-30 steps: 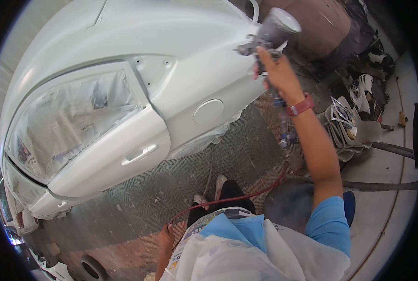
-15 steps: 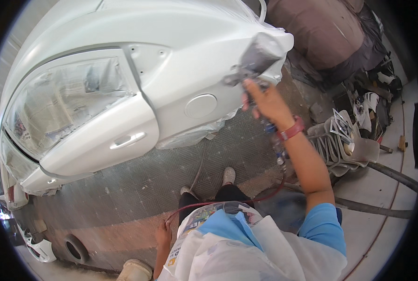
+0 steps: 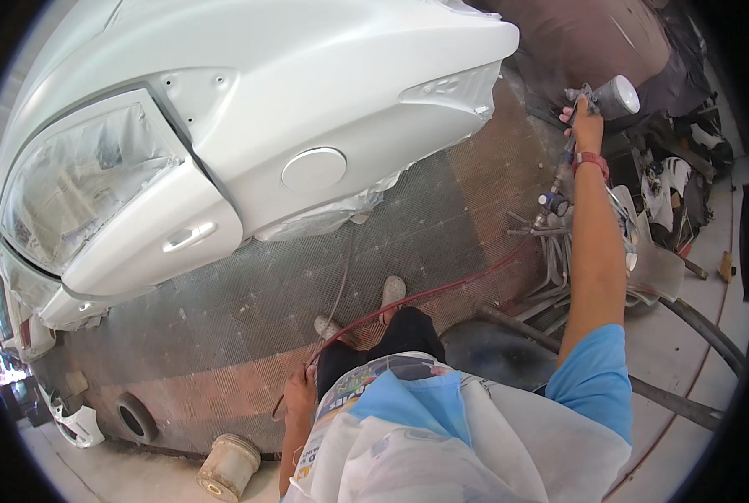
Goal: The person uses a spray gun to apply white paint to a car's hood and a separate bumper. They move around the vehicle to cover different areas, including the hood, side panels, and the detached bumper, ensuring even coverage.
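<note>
Open floor (image 3: pixel 442 218) beside car body (image 3: pixel 307 92)

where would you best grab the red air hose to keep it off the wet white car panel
Grip the thin red air hose on its slack run over the mesh floor, coming from the person's side, away from the white car body. The left hand already holds it low there, while the right hand holds the silver spray gun up high.

Car body (image 3: pixel 307 92) left of spray gun (image 3: pixel 605 99), bucket (image 3: pixel 228 466) on floor (image 3: pixel 442 218)
</note>
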The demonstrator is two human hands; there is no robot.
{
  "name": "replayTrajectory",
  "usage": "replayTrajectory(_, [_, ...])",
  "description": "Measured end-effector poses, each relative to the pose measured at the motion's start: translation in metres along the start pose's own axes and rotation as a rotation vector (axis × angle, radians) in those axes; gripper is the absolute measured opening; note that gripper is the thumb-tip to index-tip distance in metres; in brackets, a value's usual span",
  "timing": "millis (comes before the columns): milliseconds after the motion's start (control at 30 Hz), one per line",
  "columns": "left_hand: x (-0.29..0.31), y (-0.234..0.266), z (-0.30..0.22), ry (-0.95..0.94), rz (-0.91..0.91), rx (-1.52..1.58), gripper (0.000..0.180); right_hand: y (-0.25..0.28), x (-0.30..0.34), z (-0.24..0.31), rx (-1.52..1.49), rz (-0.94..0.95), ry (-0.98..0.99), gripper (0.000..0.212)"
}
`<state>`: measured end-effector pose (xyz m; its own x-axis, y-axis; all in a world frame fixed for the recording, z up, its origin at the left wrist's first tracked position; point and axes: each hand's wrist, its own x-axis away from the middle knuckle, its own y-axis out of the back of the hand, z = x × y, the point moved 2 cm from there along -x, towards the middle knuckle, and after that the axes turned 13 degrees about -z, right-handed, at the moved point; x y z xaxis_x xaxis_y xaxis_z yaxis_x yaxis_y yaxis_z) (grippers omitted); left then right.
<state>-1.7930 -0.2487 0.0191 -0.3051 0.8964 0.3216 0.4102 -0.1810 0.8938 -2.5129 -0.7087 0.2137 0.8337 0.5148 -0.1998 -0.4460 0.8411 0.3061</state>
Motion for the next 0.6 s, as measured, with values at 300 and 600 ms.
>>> replayTrajectory(300, [0.041, -0.026, 0.135, 0.431, -0.040, 0.084, 0.048, -0.026, 0.294, 0.033, -0.068, 0.455, -0.072, 0.046])
replayTrajectory(600, [0.114, -0.020, 0.236, 0.705, -0.074, 0.031, 0.052, -0.085, 0.521, 0.092, -0.359, 1.069, 0.023, 0.057])
